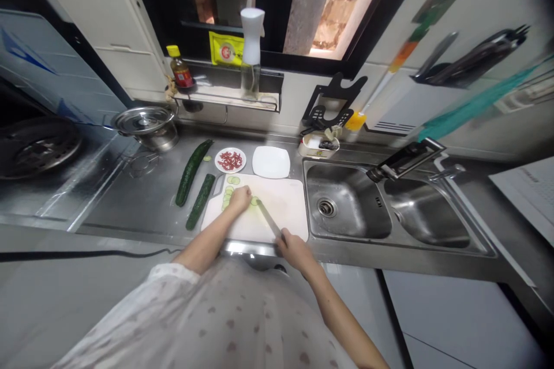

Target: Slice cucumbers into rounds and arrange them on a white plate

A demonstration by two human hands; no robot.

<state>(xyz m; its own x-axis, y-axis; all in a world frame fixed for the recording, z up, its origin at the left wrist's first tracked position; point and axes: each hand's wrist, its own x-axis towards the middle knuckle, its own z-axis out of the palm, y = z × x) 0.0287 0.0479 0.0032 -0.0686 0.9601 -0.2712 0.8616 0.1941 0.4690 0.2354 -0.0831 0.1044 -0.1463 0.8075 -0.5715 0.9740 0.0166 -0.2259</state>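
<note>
Several cucumber slices (228,191) beside left fingers (247,192)

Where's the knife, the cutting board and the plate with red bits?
Knife (269,219): head view, middle of the blade.
Cutting board (289,207): head view, bare white surface.
Plate with red bits (243,162): head view, white rim.

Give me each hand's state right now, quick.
Left hand: fingers curled, beside cucumber slices on the cutting board; whether it grips one cannot be told.
Right hand: closed, holding the knife.
</note>
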